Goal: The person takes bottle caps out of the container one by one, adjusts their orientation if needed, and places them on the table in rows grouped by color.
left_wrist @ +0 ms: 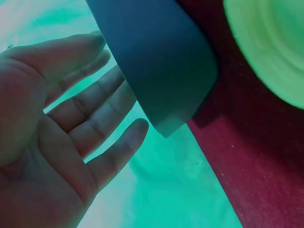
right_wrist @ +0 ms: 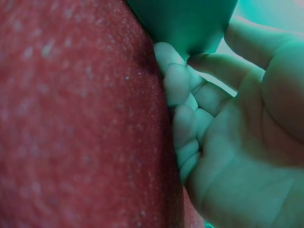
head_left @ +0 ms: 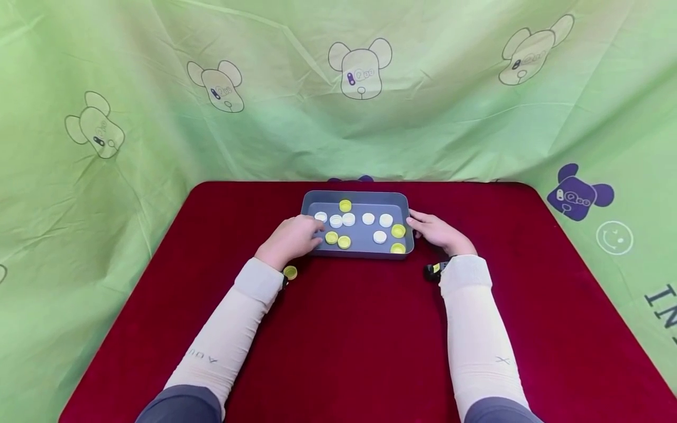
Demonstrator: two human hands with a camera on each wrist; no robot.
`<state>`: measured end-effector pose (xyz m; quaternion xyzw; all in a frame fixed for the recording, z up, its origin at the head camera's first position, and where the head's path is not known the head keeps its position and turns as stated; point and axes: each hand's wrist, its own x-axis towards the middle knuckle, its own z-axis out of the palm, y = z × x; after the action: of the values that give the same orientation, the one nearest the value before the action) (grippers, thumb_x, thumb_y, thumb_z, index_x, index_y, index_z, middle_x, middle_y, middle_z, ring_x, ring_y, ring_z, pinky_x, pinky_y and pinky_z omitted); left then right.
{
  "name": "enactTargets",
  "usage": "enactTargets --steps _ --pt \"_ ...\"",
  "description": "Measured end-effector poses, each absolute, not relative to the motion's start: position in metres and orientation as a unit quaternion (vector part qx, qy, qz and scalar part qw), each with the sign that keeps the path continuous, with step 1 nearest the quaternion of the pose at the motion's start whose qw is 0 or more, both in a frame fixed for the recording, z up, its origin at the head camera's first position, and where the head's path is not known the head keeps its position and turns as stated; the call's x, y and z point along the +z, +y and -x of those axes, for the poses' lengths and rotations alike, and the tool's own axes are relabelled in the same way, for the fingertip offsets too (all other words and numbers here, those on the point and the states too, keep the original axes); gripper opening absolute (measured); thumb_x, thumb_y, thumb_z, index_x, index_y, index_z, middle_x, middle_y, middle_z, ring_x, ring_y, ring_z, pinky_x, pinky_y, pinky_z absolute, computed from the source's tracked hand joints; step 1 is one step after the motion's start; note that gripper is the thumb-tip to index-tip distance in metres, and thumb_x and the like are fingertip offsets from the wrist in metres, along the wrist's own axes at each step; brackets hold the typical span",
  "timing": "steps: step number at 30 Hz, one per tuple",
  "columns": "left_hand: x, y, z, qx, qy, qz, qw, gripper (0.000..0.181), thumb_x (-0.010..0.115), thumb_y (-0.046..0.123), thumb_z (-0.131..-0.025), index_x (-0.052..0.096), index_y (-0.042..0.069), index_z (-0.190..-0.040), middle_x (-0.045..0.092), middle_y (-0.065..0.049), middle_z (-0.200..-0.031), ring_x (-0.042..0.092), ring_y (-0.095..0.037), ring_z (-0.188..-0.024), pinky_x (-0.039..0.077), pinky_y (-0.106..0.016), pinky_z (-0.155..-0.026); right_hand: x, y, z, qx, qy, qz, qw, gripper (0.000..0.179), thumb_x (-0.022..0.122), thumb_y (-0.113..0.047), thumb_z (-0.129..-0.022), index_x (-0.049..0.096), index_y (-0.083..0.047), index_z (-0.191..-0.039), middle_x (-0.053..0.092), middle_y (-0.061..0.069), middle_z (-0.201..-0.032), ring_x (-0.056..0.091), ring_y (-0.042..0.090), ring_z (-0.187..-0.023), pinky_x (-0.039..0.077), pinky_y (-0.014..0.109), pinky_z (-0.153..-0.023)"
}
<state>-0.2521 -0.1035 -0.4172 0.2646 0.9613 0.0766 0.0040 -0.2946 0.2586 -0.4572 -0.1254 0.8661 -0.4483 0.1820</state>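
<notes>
A grey-blue tray [head_left: 359, 255] with low walls holds several white bottle caps [head_left: 368, 218] and several yellow bottle caps [head_left: 344, 241]. My left hand [head_left: 292, 238] reaches over the tray's left edge, its fingertips inside near a white cap [head_left: 321, 217]. In the left wrist view the fingers [left_wrist: 102, 99] are spread and relaxed, partly hidden behind the tray wall [left_wrist: 161, 61], with no cap visible in the hand. My right hand [head_left: 436, 230] grips the tray's right wall between thumb and index finger. Its other fingers [right_wrist: 183, 123] curl low beside the tray corner [right_wrist: 190, 23].
A loose yellow cap [head_left: 290, 272] lies on the red cloth-covered table [head_left: 359, 329], next to my left wrist. A dark wrist camera [head_left: 433, 271] sits under my right wrist. Green printed curtain [head_left: 296, 129] hangs behind the table and along both sides.
</notes>
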Motion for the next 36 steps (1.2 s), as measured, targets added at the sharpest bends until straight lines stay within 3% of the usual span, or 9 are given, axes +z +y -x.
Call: enactTargets --steps 6,24,36 --pt "-0.414 -0.094 0.258 0.069 0.957 -0.281 0.002 0.023 0.066 0.010 -0.088 0.073 0.012 -0.110 0.067 -0.002 -0.099 0.059 -0.016 -0.088 0.052 -0.034 -0.078 -0.456 0.258 0.294 -0.449 0.866 0.122 0.182 0.059 0.044 -0.032 -0.105 0.023 -0.006 -0.154 0.051 0.020 -0.112 0.050 0.030 -0.091 0.036 0.039 -0.089" --pt "-0.424 -0.081 0.268 0.064 0.955 -0.290 0.011 0.014 0.066 0.013 -0.088 0.074 0.017 -0.098 0.056 0.000 -0.081 0.052 -0.017 -0.076 0.048 -0.034 -0.066 -0.457 0.255 0.293 -0.457 0.862 0.128 0.177 0.059 0.043 -0.030 -0.105 0.023 -0.003 -0.153 0.051 0.020 -0.111 0.050 0.029 -0.090 0.036 0.038 -0.087" --pt "-0.432 -0.076 0.269 0.057 0.953 -0.297 0.020 0.011 0.060 0.012 -0.089 0.069 0.018 -0.087 0.051 0.000 -0.073 0.046 -0.018 -0.074 0.044 -0.031 -0.061 -0.457 0.257 0.291 -0.462 0.860 0.111 0.184 0.060 0.044 -0.033 -0.105 0.023 -0.007 -0.154 0.050 0.018 -0.107 0.049 0.029 -0.092 0.034 0.040 -0.089"
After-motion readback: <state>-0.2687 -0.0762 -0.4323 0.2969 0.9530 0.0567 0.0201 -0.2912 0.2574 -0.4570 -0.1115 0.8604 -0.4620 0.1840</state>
